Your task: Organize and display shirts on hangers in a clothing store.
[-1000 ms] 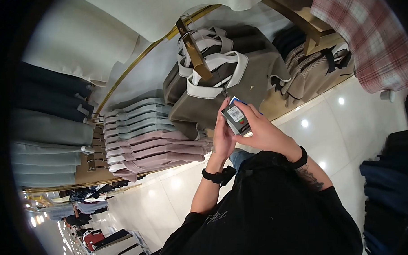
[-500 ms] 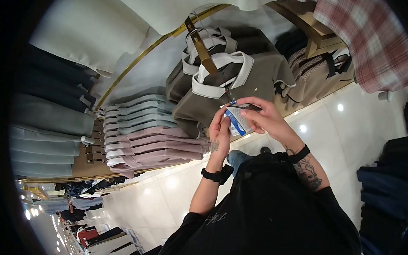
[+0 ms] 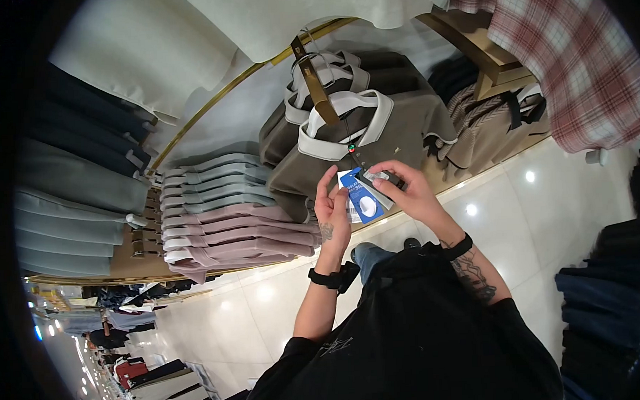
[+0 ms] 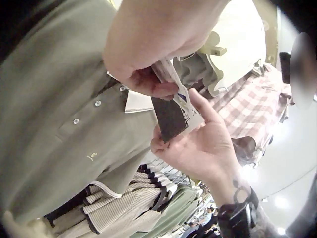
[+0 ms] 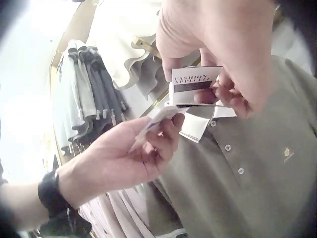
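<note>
**Inspector:** Where do the tags sit?

**Assistant:** The hang tags (image 3: 362, 198) fan out on a string just below the collar of the olive polo shirt (image 3: 409, 126), between both hands.

**Inspector:** And the fingers?

**Assistant:** The left hand (image 3: 332, 215) pinches the white tag (image 5: 156, 119) by its edge. The right hand (image 3: 413, 191) curls round the dark tag (image 4: 168, 119).

**Inspector:** Clearance?

**Assistant:** Folded shirts (image 3: 229, 217) lie close on the left, and tiled floor (image 3: 546, 213) lies open on the right.

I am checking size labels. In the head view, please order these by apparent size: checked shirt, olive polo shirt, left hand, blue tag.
1-2. checked shirt and olive polo shirt: look alike, so unranked
3. left hand
4. blue tag, which it pinches
</note>
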